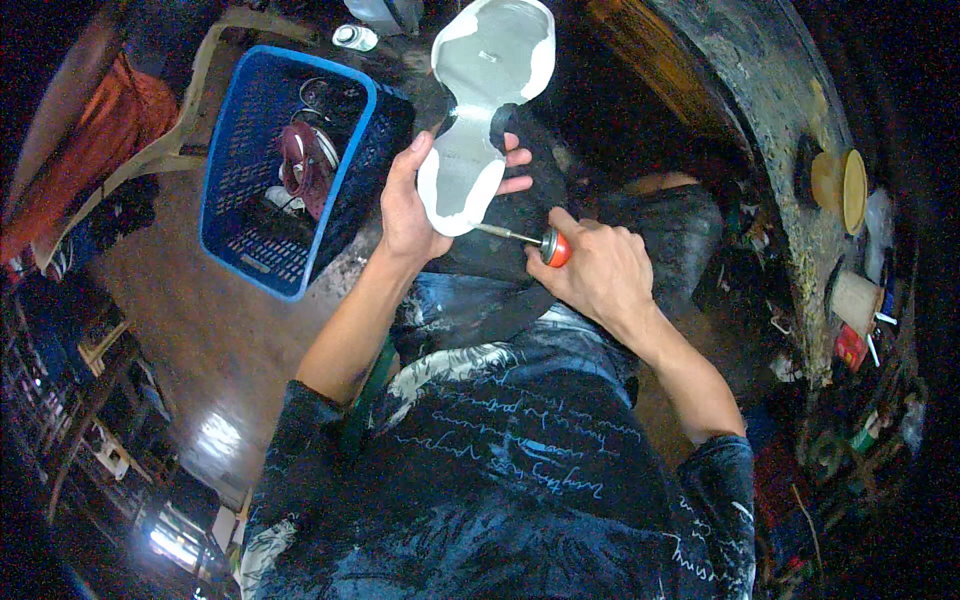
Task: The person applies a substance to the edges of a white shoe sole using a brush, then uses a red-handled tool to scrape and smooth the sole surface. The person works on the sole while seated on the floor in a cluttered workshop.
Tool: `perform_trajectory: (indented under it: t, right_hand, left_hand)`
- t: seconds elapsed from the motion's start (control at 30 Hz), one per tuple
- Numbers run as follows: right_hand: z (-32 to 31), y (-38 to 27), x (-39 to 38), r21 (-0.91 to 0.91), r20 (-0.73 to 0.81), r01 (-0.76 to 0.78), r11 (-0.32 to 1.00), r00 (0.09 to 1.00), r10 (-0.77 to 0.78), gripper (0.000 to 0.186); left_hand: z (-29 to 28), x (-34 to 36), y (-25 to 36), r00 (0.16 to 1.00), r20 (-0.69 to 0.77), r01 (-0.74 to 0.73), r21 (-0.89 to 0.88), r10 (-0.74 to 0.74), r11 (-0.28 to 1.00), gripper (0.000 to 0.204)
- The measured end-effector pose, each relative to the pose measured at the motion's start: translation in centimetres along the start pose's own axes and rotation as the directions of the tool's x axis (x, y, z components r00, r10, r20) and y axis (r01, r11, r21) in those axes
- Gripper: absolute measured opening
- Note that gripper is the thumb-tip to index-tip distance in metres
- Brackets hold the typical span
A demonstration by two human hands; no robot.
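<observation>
A pale grey shoe sole [472, 140] with a white rim stands out in front of me, its wide end away from me and its narrow end close. My left hand [408, 205] grips it from beneath and the left, thumb along one edge and fingertips showing past the other. My right hand [605, 270] is closed round the red-and-black rounded handle of an awl-like tool [512, 234] with a thin metal shaft. The shaft's tip meets the rim at the sole's narrow end. Whether it goes into the material I cannot tell.
On the left stands a blue plastic basket [303, 275] with maroon shoes [308, 165] inside. Beyond it is a small white bottle [355, 38]. A worn, curved table edge [795, 200] runs down the right, near a yellow round container [852, 192].
</observation>
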State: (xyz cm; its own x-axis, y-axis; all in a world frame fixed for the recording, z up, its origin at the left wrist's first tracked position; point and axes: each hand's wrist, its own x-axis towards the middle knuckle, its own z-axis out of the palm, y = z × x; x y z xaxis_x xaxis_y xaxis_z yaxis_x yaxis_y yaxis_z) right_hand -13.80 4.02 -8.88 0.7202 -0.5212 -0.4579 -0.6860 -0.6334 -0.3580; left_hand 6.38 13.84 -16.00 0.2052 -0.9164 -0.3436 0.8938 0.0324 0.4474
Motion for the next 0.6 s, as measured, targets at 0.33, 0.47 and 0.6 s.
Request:
perform_trajectory:
  t: [0.33,0.47,0.6]
  right_hand:
    - [-0.5,0.9,0.3,-0.033,-0.066,-0.100,0.994,0.993,0.098,0.043]
    - [-0.4,0.7,-0.3,-0.036,-0.067,-0.103,0.994,0.993,0.100,0.044]
    - [-0.6,0.7,-0.7,-0.047,-0.044,-0.107,0.993,0.994,0.105,0.044]
  left_hand:
    - [0.1,0.7,-0.7,0.990,0.063,-0.131,0.086,0.126,0.988,0.074]
    - [0.6,0.9,-1.4,0.985,0.051,-0.170,0.106,0.165,0.980,0.080]
    - [1.0,1.0,-1.5,0.987,0.008,-0.160,0.169,0.161,0.973,0.081]
